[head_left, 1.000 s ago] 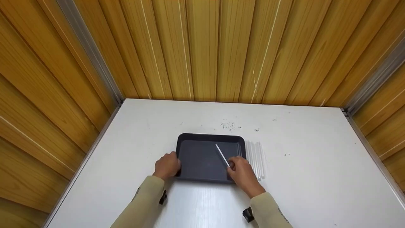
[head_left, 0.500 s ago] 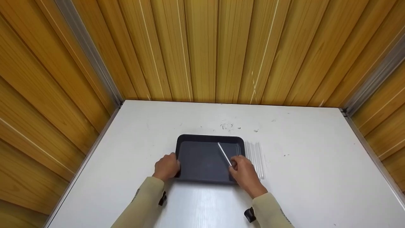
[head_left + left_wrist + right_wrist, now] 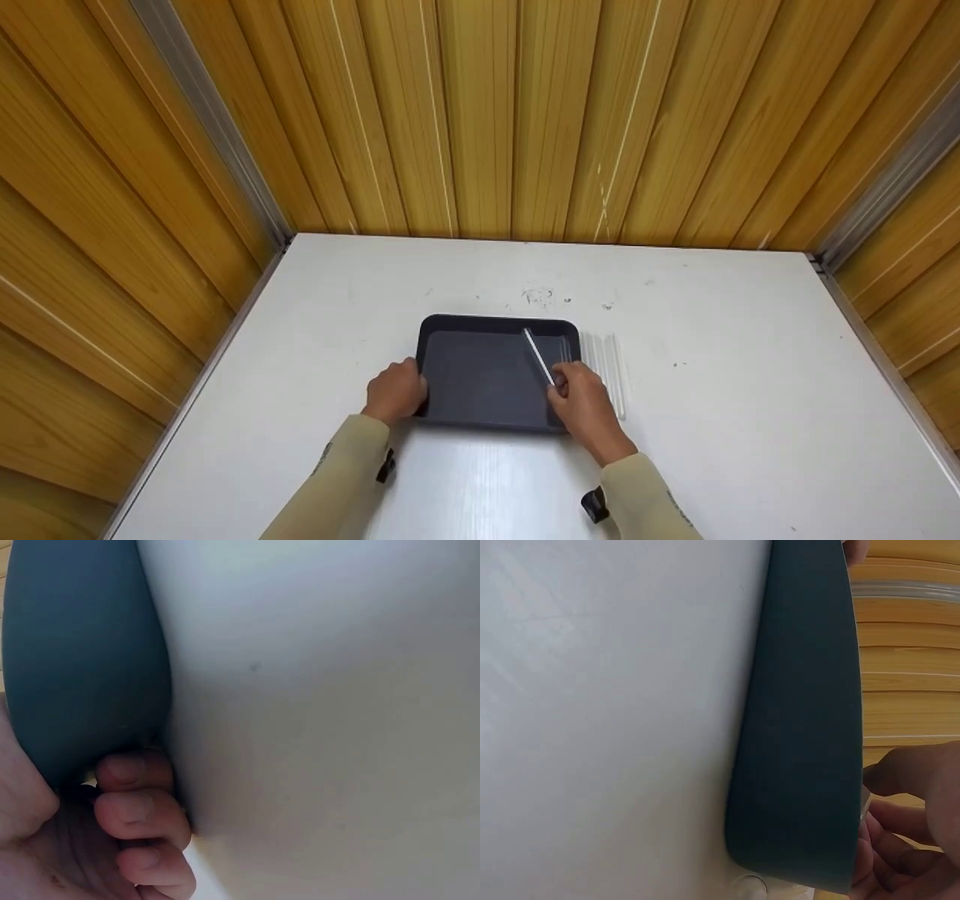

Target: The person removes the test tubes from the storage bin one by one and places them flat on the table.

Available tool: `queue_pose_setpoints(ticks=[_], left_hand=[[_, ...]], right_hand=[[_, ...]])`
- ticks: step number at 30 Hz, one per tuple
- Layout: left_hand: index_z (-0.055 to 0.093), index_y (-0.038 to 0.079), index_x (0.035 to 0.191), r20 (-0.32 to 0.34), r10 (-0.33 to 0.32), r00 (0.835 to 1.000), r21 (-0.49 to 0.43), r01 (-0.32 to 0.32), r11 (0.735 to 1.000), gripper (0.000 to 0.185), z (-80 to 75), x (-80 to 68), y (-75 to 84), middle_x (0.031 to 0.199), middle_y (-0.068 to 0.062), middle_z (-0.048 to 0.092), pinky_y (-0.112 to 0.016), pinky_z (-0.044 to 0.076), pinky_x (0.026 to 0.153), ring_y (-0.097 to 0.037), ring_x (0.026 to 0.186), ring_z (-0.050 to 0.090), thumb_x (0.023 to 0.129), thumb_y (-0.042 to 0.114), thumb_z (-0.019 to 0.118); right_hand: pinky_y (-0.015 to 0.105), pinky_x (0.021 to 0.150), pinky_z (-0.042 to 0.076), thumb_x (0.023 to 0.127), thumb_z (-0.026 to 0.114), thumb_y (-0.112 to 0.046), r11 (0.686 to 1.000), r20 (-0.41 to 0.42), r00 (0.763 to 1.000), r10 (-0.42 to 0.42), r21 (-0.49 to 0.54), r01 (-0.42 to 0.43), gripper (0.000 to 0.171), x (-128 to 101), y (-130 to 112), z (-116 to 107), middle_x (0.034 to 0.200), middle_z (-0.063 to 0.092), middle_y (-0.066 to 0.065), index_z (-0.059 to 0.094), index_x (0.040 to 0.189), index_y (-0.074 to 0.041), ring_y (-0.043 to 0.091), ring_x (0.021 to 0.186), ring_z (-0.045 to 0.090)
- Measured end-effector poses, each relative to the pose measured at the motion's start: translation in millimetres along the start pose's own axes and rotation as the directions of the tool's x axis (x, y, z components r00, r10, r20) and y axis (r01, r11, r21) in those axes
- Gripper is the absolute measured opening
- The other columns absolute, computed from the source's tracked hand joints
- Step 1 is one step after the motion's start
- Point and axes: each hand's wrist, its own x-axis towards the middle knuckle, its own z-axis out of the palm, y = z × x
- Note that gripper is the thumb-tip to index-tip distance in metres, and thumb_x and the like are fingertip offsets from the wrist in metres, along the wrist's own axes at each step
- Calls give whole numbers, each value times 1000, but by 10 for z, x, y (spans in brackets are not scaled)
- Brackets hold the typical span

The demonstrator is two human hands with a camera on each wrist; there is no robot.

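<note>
Left hand (image 3: 395,391) grips the near-left corner of the dark tray (image 3: 480,375); from the left wrist view I confirm its fingers (image 3: 139,806) are curled under the tray's edge with the thumb on top. I note the tray sits flat on the white table (image 3: 300,337), roughly central and toward the near side. Right hand (image 3: 583,401) is over the tray's near-right corner and pinches a thin white stick (image 3: 538,356) at its near end; the stick slants up and to the far left over the tray's right portion. Several clear sticks (image 3: 609,367) lie side by side on the table just right of the tray, partly behind the right hand. Wooden panel walls (image 3: 480,112) enclose the table.
</note>
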Motion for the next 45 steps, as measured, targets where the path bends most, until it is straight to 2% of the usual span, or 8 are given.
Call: queue_pose_setpoints(ticks=[12,24,32,45], left_hand=[[60,-2,99,5,-2,1000,21,2,1000,24,4,17,-12,86,-19,66,-48,51,64,-34,77,66,93,19,50],[61,-2,99,4,-1,1000,10,1,1000,24,2,10,5,87,-19,66,-48,50,64,-33,77,66,93,19,50],[60,0,96,26,2,1000,8,-2,1000,22,-6,-13,-1,82,-16,64,-44,50,61,-29,72,64,95,19,49],[60,-1,97,15,-1,1000,11,1,1000,23,1,13,-7,86,-18,65,-47,50,65,-33,78,65,93,19,48]], right_hand=[[29,65,49,81,70,-1,1000,-71,997,-25,-21,24,18,28,7,-26,81,60,4,67,99,1,10,72,55],[31,66,48,81,68,-1,1000,-111,994,20,-12,-21,22,20,40,-42,84,60,5,67,102,2,13,74,56],[31,68,46,84,67,-4,998,-100,993,65,-16,-67,23,9,47,-78,87,59,6,66,106,1,13,76,53],[32,70,46,84,66,-4,993,-128,985,115,-6,-116,26,-1,103,-112,88,57,5,64,109,-2,15,80,55]])
